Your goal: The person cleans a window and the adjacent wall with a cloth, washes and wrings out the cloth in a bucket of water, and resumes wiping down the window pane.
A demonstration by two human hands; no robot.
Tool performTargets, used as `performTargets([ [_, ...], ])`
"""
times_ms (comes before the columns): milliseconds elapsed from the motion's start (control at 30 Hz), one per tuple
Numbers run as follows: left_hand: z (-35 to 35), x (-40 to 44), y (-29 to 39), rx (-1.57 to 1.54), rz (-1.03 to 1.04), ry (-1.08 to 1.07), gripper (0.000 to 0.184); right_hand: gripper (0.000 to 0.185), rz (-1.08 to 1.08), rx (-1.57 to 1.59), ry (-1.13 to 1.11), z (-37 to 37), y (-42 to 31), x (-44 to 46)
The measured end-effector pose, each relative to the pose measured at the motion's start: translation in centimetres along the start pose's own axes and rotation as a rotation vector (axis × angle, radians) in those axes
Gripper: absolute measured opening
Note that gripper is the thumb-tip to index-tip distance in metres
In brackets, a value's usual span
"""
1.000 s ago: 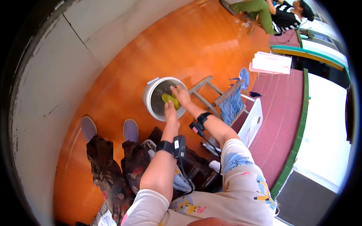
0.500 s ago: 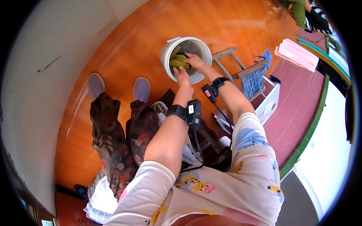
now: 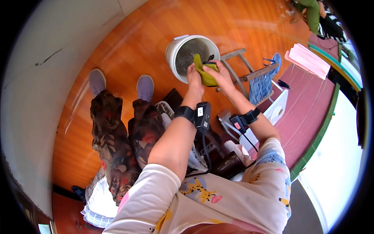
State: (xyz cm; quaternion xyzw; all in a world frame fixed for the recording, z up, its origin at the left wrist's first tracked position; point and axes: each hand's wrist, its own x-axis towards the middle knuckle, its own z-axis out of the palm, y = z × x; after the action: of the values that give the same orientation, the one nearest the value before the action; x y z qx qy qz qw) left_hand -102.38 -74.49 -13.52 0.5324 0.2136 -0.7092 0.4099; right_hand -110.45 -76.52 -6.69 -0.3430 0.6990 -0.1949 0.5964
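Observation:
A yellow-green cloth item point(image 3: 209, 80) with a dark edge is held between both hands, over the near right rim of a white bucket point(image 3: 170, 58). My left hand point(image 3: 194, 78) is closed on its left side, where a strip of it sticks up. On the other side, my right hand point(image 3: 221, 75) grips the same item by its dark-edged part, thumb on top. Greyish water shows inside the bucket. Each forearm wears a black strap with a small device.
Right of the bucket stands a wooden stool point(image 3: 260, 74) with blue woven strips. Pink folded cloth point(image 3: 307, 60) hangs farther right. A person's legs in dark floral trousers point(image 3: 113, 144) are at left. Another person point(image 3: 313, 15) sits at the top right.
Both hands have lifted the yellow-green item out of the bucket and moved it toward the near right rim. The view has shifted since the earliest frame.

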Motion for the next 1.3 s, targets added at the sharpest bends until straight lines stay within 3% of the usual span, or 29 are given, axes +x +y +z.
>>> performTargets([
  [67,0.5,-0.6,0.2,-0.025,-0.002,0.024,0.032,0.048,-0.271,-0.350,0.172,1.2,0.9,0.7],
  [200,0.7,-0.6,0.1,-0.003,-0.023,0.043,0.042,0.043,-0.120,-0.545,0.265,2.3,1.5,3.3],
  [433,-0.1,-0.3,0.6,0.074,-0.103,0.023,0.049,0.043,-0.201,-0.685,0.141,1.6,3.7,9.1],
  [567,-0.7,0.7,0.3,0.046,-0.102,0.002,0.044,0.053,-0.252,-0.782,0.122,0.7,6.0,12.9],
  [600,-0.7,0.7,0.5,0.035,-0.128,0.000,0.046,0.056,-0.101,-0.743,0.136,0.4,5.7,13.3],
  [700,0.1,-0.8,1.9,0.036,-0.146,0.069,0.051,0.056,-0.098,-0.779,0.074,-0.4,6.9,14.4],
  [733,0.1,-0.7,1.9,0.034,-0.146,0.070,0.051,0.057,-0.010,-0.737,0.030,-0.7,7.2,14.7],
  [967,-0.8,-0.5,1.6,0.065,-0.172,0.090,0.061,0.054,-0.067,-0.707,-0.080,1.3,9.8,13.7],
  [1067,-1.5,0.0,1.4,0.089,-0.170,0.104,0.064,0.046,0.043,-0.793,-0.127,1.5,8.5,12.3],
  [1133,-1.6,0.0,1.3,0.111,-0.171,0.096,0.064,0.033,0.125,-0.334,-0.085,0.7,6.9,10.4],
  [1300,-1.3,-0.5,1.2,0.066,-0.231,0.054,0.067,0.019,0.141,-0.143,-0.249,-1.7,2.3,4.1],
])
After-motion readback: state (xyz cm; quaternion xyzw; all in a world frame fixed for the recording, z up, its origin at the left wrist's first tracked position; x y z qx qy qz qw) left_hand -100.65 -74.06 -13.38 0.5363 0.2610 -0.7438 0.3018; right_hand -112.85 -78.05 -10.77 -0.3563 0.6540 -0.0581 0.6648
